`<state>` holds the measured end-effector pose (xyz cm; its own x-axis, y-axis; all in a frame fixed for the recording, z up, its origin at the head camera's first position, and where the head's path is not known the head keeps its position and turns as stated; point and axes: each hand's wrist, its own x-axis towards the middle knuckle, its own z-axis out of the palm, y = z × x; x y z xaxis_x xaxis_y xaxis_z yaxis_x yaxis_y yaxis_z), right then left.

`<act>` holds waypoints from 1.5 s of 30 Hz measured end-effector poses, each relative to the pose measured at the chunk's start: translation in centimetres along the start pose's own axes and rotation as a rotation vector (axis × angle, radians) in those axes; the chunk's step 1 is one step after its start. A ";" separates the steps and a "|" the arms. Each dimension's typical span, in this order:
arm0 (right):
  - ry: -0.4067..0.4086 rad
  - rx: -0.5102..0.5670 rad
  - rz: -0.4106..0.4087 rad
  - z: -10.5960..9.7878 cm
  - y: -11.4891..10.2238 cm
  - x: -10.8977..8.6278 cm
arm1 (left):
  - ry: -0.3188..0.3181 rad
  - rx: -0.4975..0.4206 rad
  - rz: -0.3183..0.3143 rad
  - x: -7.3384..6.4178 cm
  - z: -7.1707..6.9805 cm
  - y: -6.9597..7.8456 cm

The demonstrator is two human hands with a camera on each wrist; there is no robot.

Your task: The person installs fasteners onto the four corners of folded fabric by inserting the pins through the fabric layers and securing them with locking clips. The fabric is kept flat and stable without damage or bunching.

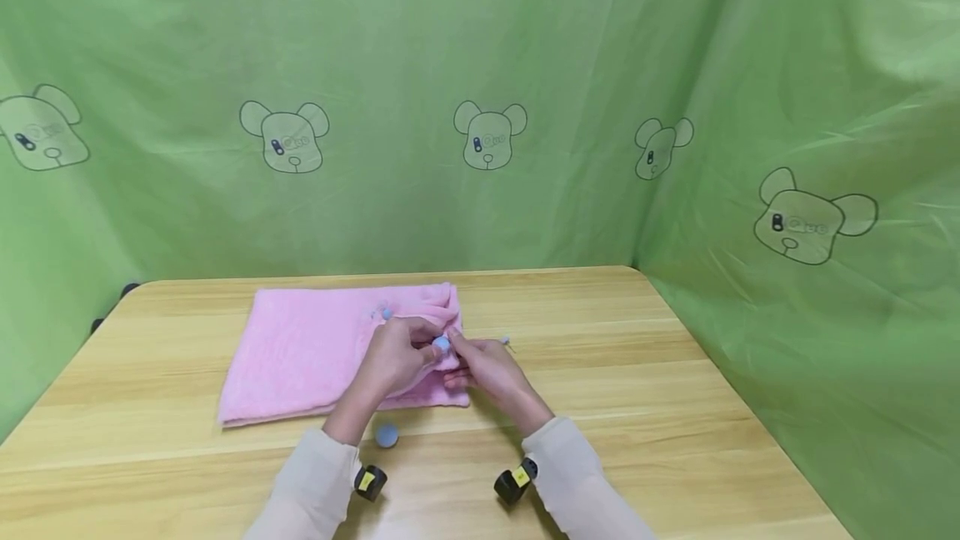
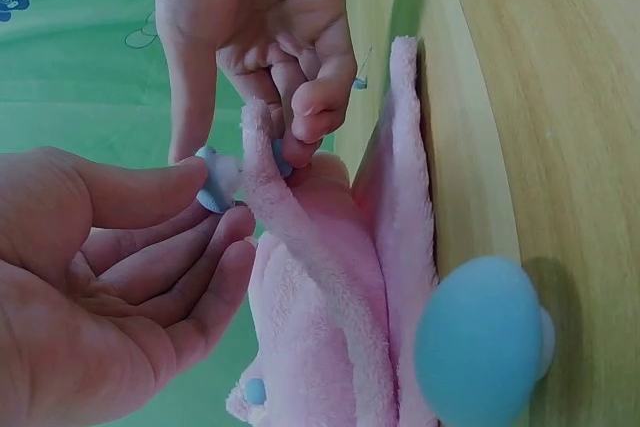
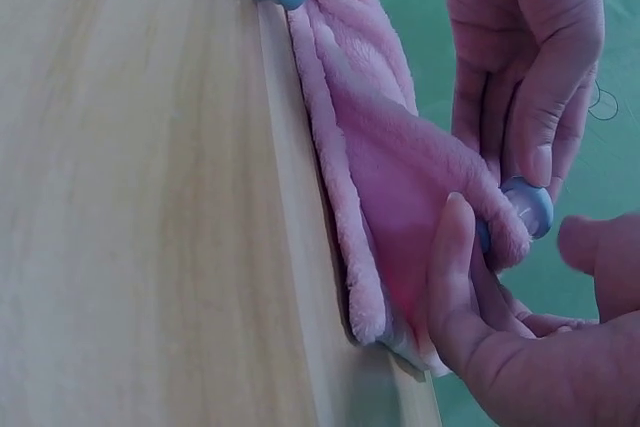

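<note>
A folded pink plush cloth [image 1: 300, 348] lies on the table, its right front corner lifted in the hands. At that raised edge is a blue round-capped quilt clip [image 2: 215, 179]; its cap stands on one side of the cloth, with a blue part on the other. My left hand [image 1: 397, 354] pinches the cap between thumb and fingers. My right hand [image 1: 491, 369] holds the clip from the opposite side, fingers behind the edge and thumb by the cap. Another blue clip [image 1: 387, 436] sits on the table in front of the cloth.
Further back on the cloth lies one more blue piece [image 1: 386, 313], with something clear beside it. A small pale-blue piece with a thin pin [image 1: 505, 341] lies on the table [image 1: 600, 407] right of the cloth. Green curtains [image 1: 390, 215] hang behind and at the sides.
</note>
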<state>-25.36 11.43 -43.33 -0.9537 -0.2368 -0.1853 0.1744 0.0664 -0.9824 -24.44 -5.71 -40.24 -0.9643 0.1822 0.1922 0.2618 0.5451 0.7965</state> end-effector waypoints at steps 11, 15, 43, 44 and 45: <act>0.004 -0.030 0.011 0.2 -0.2 -0.1 | 0.002 0.027 0.010 0.0 0.0 0.1; -0.012 -0.023 0.003 0.1 -0.4 -0.3 | -0.010 0.029 0.012 -0.1 0.0 0.2; -0.008 0.057 -0.014 -0.2 -0.1 -0.3 | -0.055 0.006 -0.010 -0.2 0.1 0.4; -0.001 0.066 -0.009 -0.2 -0.1 -0.3 | -0.054 0.002 -0.018 -0.2 0.1 0.4; 0.006 0.076 -0.003 -0.2 -0.2 -0.2 | -0.054 0.002 -0.020 -0.2 0.0 0.4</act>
<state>-25.19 11.62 -43.13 -0.9557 -0.2309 -0.1826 0.1896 -0.0084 -0.9818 -24.16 -5.49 -39.95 -0.9658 0.2151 0.1449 0.2424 0.5504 0.7989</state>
